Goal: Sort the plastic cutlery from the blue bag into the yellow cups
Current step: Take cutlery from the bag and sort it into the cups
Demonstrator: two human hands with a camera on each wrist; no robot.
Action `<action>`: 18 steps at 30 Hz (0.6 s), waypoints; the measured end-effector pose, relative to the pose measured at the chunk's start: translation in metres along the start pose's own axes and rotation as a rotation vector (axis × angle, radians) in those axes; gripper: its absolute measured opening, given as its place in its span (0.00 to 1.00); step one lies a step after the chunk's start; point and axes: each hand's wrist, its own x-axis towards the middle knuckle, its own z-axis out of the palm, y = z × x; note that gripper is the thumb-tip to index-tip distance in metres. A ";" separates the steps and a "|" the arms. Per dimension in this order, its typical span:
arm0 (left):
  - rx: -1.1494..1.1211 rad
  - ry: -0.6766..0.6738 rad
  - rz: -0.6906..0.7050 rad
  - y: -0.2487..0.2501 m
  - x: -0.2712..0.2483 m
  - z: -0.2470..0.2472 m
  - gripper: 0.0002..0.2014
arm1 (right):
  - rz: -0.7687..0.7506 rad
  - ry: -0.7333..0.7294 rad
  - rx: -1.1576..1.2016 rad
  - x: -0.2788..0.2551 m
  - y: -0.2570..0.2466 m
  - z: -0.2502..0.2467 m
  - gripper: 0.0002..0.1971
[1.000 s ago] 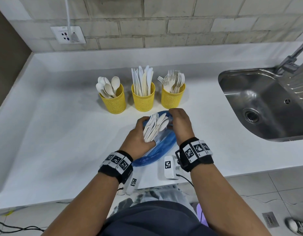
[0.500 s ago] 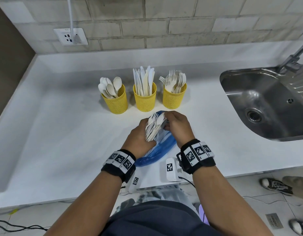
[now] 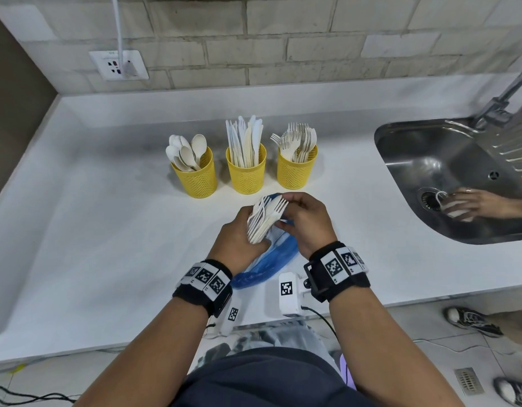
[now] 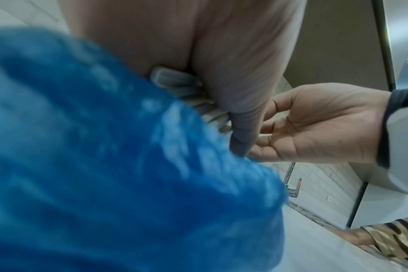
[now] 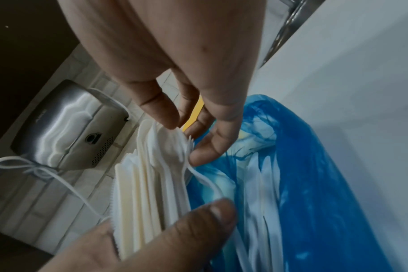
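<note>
**Bundle fanned toward the cups; right hand nearest the fork end**

White countertop (image 3: 107, 230) runs under a pale brick wall, with a steel sink (image 3: 447, 183) set into it at the right. Three yellow perforated plastic cups stand in a row near the back: the left cup (image 3: 196, 180) holds spoons, the middle cup (image 3: 246, 177) knives, the right cup (image 3: 296, 173) forks.

Just in front of the cups, the left hand (image 3: 237, 235) is wrapped around the handle ends of a bundle of white plastic cutlery (image 3: 265, 220), thumb pressed across the handles in the right wrist view. The bundle's long axis runs from the left palm up and away, heads pointing toward the middle and right cups. A crumpled blue plastic bag (image 3: 271, 259) lies on the counter directly beneath both hands, with more white pieces showing inside it (image 5: 263, 184).

The right hand (image 3: 305, 221) sits at the head end of the bundle, fingertips (image 5: 165, 117) touching the topmost pieces (whether they have actually closed on one piece cannot be told). In my judgement the right hand, being nearer the fork tines and the fork cup, is placed to draw a piece out along the bundle's axis.

Another person's hand (image 3: 477, 202) holds a cup in the sink.
</note>
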 end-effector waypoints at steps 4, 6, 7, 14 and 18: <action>0.005 0.001 -0.014 -0.001 -0.001 0.000 0.33 | 0.035 -0.029 0.059 0.000 0.001 0.002 0.10; 0.021 0.016 -0.019 -0.003 0.000 -0.001 0.29 | 0.036 -0.048 0.078 0.001 0.002 0.004 0.09; 0.022 0.022 -0.022 -0.004 0.001 -0.002 0.28 | 0.035 -0.053 0.080 0.001 0.002 0.004 0.09; 0.008 0.002 -0.024 -0.008 -0.001 -0.009 0.22 | -0.082 -0.044 -0.134 0.010 0.010 0.012 0.11; -0.019 0.011 -0.010 -0.007 -0.002 -0.013 0.25 | -0.063 -0.176 -0.014 0.010 0.000 0.016 0.18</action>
